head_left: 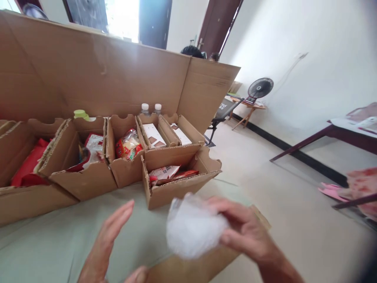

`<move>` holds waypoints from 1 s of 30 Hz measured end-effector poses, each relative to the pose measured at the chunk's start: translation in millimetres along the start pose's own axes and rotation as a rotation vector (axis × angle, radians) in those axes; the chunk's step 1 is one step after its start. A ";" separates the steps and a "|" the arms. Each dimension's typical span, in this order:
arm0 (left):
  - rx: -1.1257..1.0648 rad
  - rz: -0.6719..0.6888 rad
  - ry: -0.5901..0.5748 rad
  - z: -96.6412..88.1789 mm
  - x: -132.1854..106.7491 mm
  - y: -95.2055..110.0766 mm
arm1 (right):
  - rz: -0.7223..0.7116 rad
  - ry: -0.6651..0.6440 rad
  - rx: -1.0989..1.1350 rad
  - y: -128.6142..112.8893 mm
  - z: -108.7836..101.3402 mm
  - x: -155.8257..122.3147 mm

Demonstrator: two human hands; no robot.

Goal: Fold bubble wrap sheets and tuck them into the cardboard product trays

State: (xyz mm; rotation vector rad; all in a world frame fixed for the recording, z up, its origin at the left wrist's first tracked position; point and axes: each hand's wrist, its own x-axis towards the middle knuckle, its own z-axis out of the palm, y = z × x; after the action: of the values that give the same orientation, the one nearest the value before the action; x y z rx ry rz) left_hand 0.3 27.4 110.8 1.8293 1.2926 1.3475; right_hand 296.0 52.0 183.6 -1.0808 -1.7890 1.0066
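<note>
Big wall: a tall cardboard sheet (97,74) stands at the far left, behind all the boxes.

Floor: pale and bare on the right, with a fan (259,88) far off by the white wall and a dark table (330,131) at the right edge.

Mat: a soft green mat (50,243) lies near, under the hands.

Boxes: a row of open cardboard boxes (88,173) sits on the far side of the mat. They hold snack packs — red ones on the left, white ones on the right. Two bottles (150,108) stand behind the far boxes.

Near box: the box (179,181) closest to the hands has packs lying flat inside.

Bag: a thin see-through bag (191,232), all scrunched up, is near and in the middle, in the air just in front of the near box.

Right hand: the right hand (244,232) grips the bag from the right side, fingers curled around it, thumb low.

Left hand: the left hand (108,243) is open and flat, fingers together and pointing up, a little left of the bag and not touching it. It holds nothing.

How to do it well: I think the bag is being handled with both hands — hold it softly so it does not tear, and bring the open hand in to catch the loose side.
</note>
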 end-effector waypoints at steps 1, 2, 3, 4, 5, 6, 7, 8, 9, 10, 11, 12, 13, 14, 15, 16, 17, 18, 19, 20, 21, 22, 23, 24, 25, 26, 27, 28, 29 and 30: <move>0.114 0.089 0.007 1.6 17.4 3.7 | -0.048 0.088 -0.157 -10.6 -21.9 9.3; 0.204 0.171 0.011 4.7 33.5 5.6 | -0.090 0.180 -0.344 -20.2 -40.9 20.4; 0.268 0.241 0.006 9.1 47.6 5.6 | -0.118 0.252 -0.553 -28.3 -56.2 33.3; 0.307 0.297 -0.003 14.6 59.0 4.1 | -0.137 0.277 -0.762 -34.3 -67.3 47.7; 0.327 0.334 -0.010 20.6 67.6 1.3 | -0.143 0.258 -0.968 -38.0 -74.0 63.1; 0.333 0.360 -0.015 26.4 73.2 -2.3 | -0.134 0.195 -1.161 -39.1 -76.4 79.0; 0.329 0.376 -0.018 31.5 76.4 -6.2 | -0.112 0.095 -1.329 -37.9 -75.0 94.6; 0.320 0.386 -0.023 35.5 77.5 -10.1 | -0.083 -0.024 -1.466 -34.8 -70.5 109.4; 0.311 0.396 -0.027 38.3 77.4 -13.5 | -0.056 -0.144 -1.567 -30.2 -63.8 122.8; 0.308 0.401 -0.029 39.8 76.5 -16.4 | -0.037 -0.253 -1.629 -24.9 -56.0 134.6; 0.311 0.402 -0.036 40.4 75.5 -18.7 | -0.032 -0.346 -1.655 -19.6 -48.0 144.5; 0.317 0.405 -0.038 40.3 74.8 -20.2 | -0.041 -0.423 -1.654 -14.8 -40.6 152.5; 0.321 0.410 -0.039 40.0 74.4 -21.2 | -0.062 -0.484 -1.638 -11.0 -34.2 158.6; 0.323 0.418 -0.039 39.7 74.5 -21.5 | -0.087 -0.533 -1.619 -8.4 -29.0 162.9; 0.324 0.418 -0.036 39.7 74.8 -21.4 | -0.108 -0.578 -1.603 -7.0 -25.1 165.7; 0.323 0.408 -0.033 40.0 75.2 -20.9 | -0.121 -0.615 -1.595 -6.3 -22.1 167.2; 0.322 0.388 -0.028 40.6 75.4 -20.2 | -0.129 -0.640 -1.594 -6.1 -19.9 167.6; 0.321 0.364 -0.025 41.6 75.5 -19.5 | -0.132 -0.650 -1.600 -5.8 -18.1 167.1; 0.321 0.340 -0.027 42.7 75.2 -18.9 | -0.127 -0.650 -1.608 -4.9 -16.5 166.0; 0.320 0.326 -0.028 44.0 74.8 -18.5 | -0.111 -0.645 -1.614 -3.3 -15.2 164.7; 0.317 0.321 -0.031 45.2 74.1 -18.3 | -0.085 -0.637 -1.620 -0.8 -13.9 163.4; 0.310 0.326 -0.035 46.3 73.4 -18.2 | -0.052 -0.632 -1.623 2.6 -12.9 162.4; 0.304 0.330 -0.038 47.3 72.7 -18.2 | -0.021 -0.631 -1.620 6.7 -12.0 162.2; 0.297 0.333 -0.038 48.2 72.0 -18.1 | 0.004 -0.632 -1.609 11.3 -11.5 162.7; 0.293 0.331 -0.035 48.9 71.5 -17.9 | 0.016 -0.638 -1.588 16.2 -11.3 164.1; 0.287 0.327 -0.030 49.5 71.1 -17.5 | 0.018 -0.651 -1.559 21.1 -11.5 166.3; 0.282 0.324 -0.022 49.9 70.8 -17.0 | 0.016 -0.673 -1.525 25.7 -12.1 169.1; 0.278 0.321 -0.012 50.2 70.5 -16.5 | 0.014 -0.694 -1.494 29.6 -13.1 172.1; 0.273 0.319 -0.001 50.5 70.3 -16.0 | 0.017 -0.711 -1.473 32.5 -14.3 174.9; 0.266 0.320 0.007 50.8 70.0 -15.6 | 0.022 -0.723 -1.463 34.2 -15.7 177.1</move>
State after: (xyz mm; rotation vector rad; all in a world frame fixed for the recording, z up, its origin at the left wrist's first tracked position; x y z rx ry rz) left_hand 44.5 103.3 108.8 2.2945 1.2723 1.3945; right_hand 264.1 229.7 198.2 -1.6098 -3.2389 -0.1768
